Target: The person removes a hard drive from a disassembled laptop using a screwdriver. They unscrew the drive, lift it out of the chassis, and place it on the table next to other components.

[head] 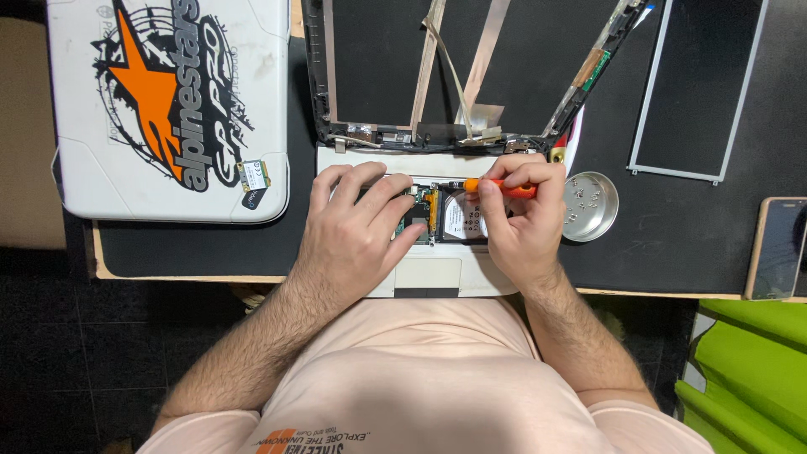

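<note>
A small white laptop (437, 276) lies opened up on the black mat, its lid frame (378, 59) stripped of the screen. Inside the base a silver hard drive (461, 220) and a green circuit board (419, 200) show. My left hand (357, 225) rests flat on the left part of the base, fingers spread over the opening. My right hand (525, 220) grips an orange-handled screwdriver (503, 187), held sideways with its tip pointing left above the drive.
A round metal dish (595, 210) with small screws sits right of my hand. A detached screen panel (702, 84) lies at the back right, a phone (777, 248) at the right edge. A white stickered lid (168, 109) with a small card (253, 175) is on the left.
</note>
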